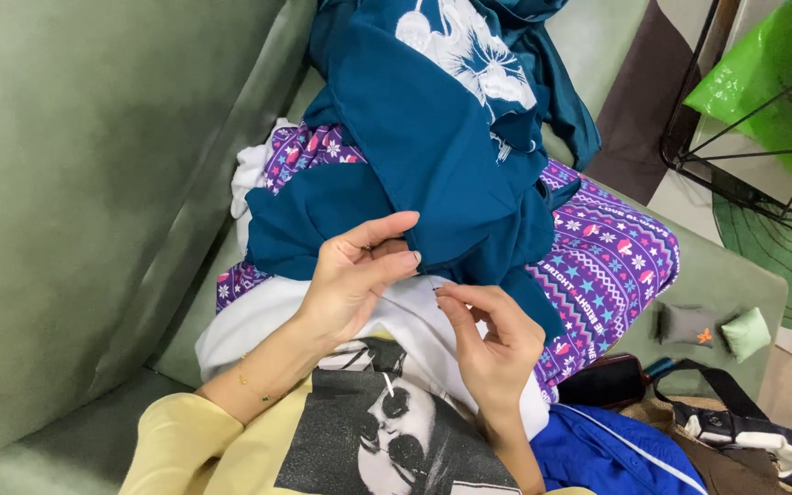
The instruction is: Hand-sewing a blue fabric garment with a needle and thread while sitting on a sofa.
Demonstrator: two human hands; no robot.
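A teal garment [433, 137] with a white flower print lies heaped in the upper middle of the frame, on top of a pile of clothes on a green sofa [75, 183]. Its lower edge hangs down to the centre of the picture, just where both hands meet.

The left hand [355, 280] sits left of centre, its fingers bent narrowly. The thumb and forefinger are closed on a fold of the teal cloth at its lower hem, and the other fingers curl beneath that fold, touching it.

The right hand [492, 339] is just below and to the right, close beside the left one but not touching it. Its fingertips are pinched together at the edge where the teal cloth meets a white garment [414, 321]; something small seems to be held in the pinch, too small to make out. The remaining fingers are loosely curled toward the palm.

Under the teal garment lies a purple patterned cloth [607, 257], spreading to the right of centre. A blue jacket [598, 449] lies at the lower right, next to a dark bag [735, 431]. A small grey pouch [689, 324] rests on the sofa at the right.
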